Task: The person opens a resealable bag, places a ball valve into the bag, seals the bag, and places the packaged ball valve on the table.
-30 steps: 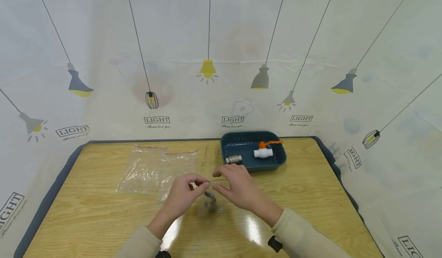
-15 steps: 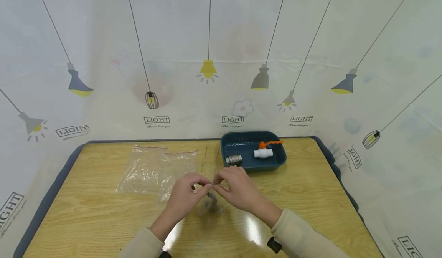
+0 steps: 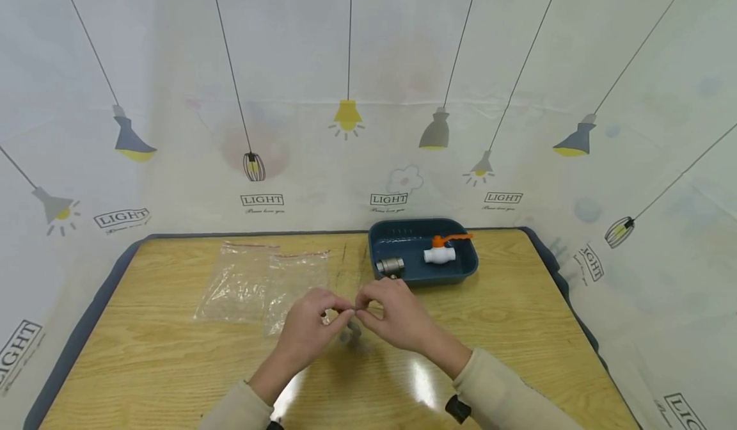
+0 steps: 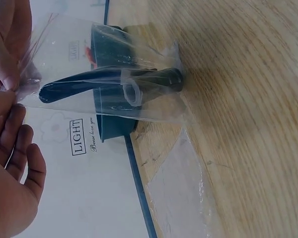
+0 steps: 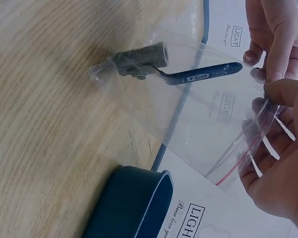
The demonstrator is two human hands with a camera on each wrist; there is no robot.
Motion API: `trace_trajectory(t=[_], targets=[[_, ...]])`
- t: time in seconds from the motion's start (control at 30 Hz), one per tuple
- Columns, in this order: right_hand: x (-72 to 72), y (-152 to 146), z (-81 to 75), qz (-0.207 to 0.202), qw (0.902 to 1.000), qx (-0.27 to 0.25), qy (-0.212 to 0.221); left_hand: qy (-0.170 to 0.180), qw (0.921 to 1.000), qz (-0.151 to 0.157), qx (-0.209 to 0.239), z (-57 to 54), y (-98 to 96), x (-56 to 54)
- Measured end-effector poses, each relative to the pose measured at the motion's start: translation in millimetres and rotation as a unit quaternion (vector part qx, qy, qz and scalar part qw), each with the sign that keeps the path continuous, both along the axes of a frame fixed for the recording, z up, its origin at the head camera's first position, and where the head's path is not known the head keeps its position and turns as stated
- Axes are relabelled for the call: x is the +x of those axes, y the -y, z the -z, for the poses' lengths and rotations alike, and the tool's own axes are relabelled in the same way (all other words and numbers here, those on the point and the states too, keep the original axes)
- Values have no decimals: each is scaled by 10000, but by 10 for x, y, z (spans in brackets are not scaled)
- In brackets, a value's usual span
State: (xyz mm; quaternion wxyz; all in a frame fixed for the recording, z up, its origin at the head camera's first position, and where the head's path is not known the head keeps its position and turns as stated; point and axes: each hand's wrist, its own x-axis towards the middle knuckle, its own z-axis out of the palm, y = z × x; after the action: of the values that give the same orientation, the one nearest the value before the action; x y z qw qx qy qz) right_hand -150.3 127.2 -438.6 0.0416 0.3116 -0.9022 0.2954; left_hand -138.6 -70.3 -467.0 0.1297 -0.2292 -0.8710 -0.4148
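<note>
Between both hands hangs a clear zip-lock bag (image 5: 198, 129) with a red line along its top. My left hand (image 3: 308, 324) pinches the bag's top edge between thumb and fingers. Close against it, my right hand (image 3: 397, 315) pinches the same edge, fingertips nearly meeting the left ones. Inside the bag sits a metal ball valve (image 5: 139, 58) with a dark blue lever handle (image 4: 74, 85), at the bottom end of the bag. From the head view, bag and valve are small and partly hidden below the hands. Whether the zip is fully pressed together I cannot tell.
Two clear zip-lock bags (image 3: 236, 283) lie flat on the wooden table (image 3: 144, 353), left of the hands. Beyond the right hand stands a dark blue tray (image 3: 428, 281), holding a white valve (image 3: 440, 255) with an orange handle and a metal fitting (image 3: 390, 265).
My right hand has closed its thumb and fingers onto the bag's edge and come up to the left hand. My left hand has shifted slightly right.
</note>
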Motion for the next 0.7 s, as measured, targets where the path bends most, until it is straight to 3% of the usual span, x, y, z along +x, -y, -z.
trace_trajectory(t=[0.33, 0.57, 0.7], targets=[[-13, 9, 12, 39, 10000, 76, 16, -163, 9998, -91, 77, 13, -4, 13], [-16, 4, 29, 65, 9999, 132, 3, 10, 9996, -268, 87, 26, 19, 29], [-20, 4, 44, 6, 10000, 84, 3, -297, 9991, -192, -221, 43, 43, 25]])
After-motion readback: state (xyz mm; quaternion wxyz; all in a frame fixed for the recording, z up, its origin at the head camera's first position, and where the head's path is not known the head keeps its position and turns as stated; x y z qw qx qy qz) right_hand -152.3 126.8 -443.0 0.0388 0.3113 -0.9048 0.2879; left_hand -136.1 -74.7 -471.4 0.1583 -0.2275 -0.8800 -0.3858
